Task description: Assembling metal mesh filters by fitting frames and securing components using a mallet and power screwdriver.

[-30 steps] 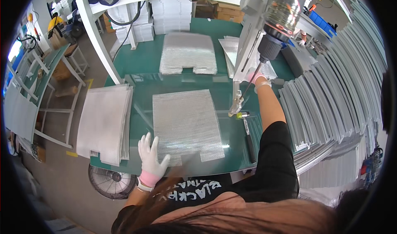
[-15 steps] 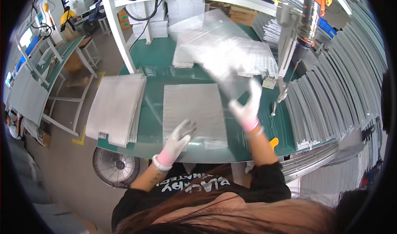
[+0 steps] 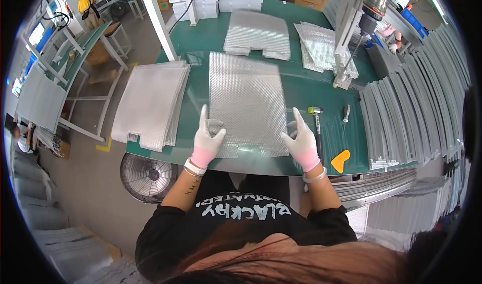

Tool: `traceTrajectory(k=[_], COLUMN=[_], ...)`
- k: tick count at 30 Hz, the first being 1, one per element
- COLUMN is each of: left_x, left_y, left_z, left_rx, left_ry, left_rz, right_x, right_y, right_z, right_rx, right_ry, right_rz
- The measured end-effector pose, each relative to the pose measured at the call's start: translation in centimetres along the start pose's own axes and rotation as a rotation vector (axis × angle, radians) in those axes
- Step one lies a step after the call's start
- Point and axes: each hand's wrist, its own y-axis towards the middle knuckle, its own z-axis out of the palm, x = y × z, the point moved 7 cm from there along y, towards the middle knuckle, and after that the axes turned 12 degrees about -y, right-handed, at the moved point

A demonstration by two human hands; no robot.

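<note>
Dimpled translucent sheet (image 3: 248, 100) over the green desk (image 3: 309, 88), between left hand (image 3: 209, 133) and right hand (image 3: 302, 136); each grip stands with thumb and fingers apart (contact with the edges is unclear). Desk surface shows toward the pale panels (image 3: 148, 100) and mallet (image 3: 316, 110); the power driver (image 3: 376, 5) is cut off above.

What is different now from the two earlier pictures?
The right hand drew back from the far-right pile, bringing a silvery sheet nearer; it and the left hand are now at the sheet's side edges. The pale stack stayed at left.
</note>
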Motion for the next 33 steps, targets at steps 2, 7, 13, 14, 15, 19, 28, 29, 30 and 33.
traceTrajectory(k=[2,7,13,14,15,19,28,29,30,33], left_x=[0.1,-0.4,-1.2,-1.4,-0.8,-1.6,-2.9,-2.5,-2.3,-0.9], left_y=[-0.2,-0.4,-0.3,0.0,0.1,0.4,1.1,1.1,1.1,1.3], left_z=[0.7,0.5,0.4,0.2,0.0,-0.8,-2.2,-2.0,-2.0,-1.4], left_rx=[0.029,0.056,0.059,0.047,0.045,0.120,0.267,0.285,0.286,0.324], left_ry=[-0.122,-0.273,-0.226,-0.158,-0.156,0.051,0.480,0.514,0.515,0.658], left_rz=[-0.077,-0.150,-0.156,-0.079,-0.081,0.112,0.191,0.195,0.193,0.082], right_x=[-0.3,-4.9,-4.5,-4.5,-4.4,-3.3,-1.2,-1.3,-1.4,-2.2], right_y=[0.6,1.1,0.7,0.7,0.6,-0.4,-3.0,-3.1,-3.0,-2.6], right_z=[-0.5,2.1,2.4,2.4,2.5,2.2,3.1,3.2,3.5,4.5], right_rx=[-0.242,-0.131,-0.117,-0.136,-0.132,-0.219,-0.206,-0.215,-0.216,-0.226], right_ry=[-0.235,-0.041,0.103,0.129,0.130,0.311,0.147,0.063,-0.018,-0.162], right_rz=[-0.174,-0.012,-0.011,-0.009,-0.008,-0.004,-0.027,-0.050,-0.073,-0.094])
